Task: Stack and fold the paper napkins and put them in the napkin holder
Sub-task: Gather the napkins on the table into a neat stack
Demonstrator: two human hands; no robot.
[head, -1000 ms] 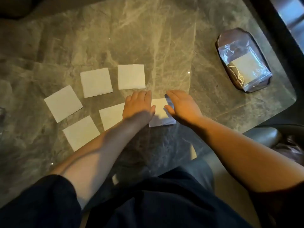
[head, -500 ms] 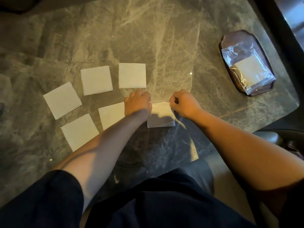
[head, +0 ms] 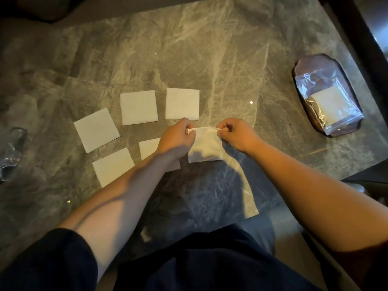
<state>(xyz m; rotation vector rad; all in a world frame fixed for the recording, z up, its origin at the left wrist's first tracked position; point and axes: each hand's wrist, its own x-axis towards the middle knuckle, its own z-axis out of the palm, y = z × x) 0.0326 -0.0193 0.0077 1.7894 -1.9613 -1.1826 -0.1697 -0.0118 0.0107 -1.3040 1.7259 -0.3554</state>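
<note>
Several white square paper napkins lie flat on the grey marble table (head: 210, 49). My left hand (head: 178, 137) and my right hand (head: 237, 133) each pinch a far corner of one napkin (head: 206, 145) and lift its far edge off the table; its near edge still rests on the marble. Other napkins lie behind (head: 182, 103), (head: 139, 107), at the left (head: 96, 129) and near left (head: 113, 165). One more napkin (head: 148, 147) is partly hidden under my left forearm. The dark napkin holder (head: 302, 66) sits at the far right.
A clear plastic bag (head: 327, 99) with a pale napkin pack inside lies in the holder. Crumpled clear plastic (head: 11, 152) sits at the left edge. The table's right edge runs close past the holder, and the near edge is at my lap.
My hands went from lying flat on the napkin to pinching its far corners, and they have raised its far edge off the table.
</note>
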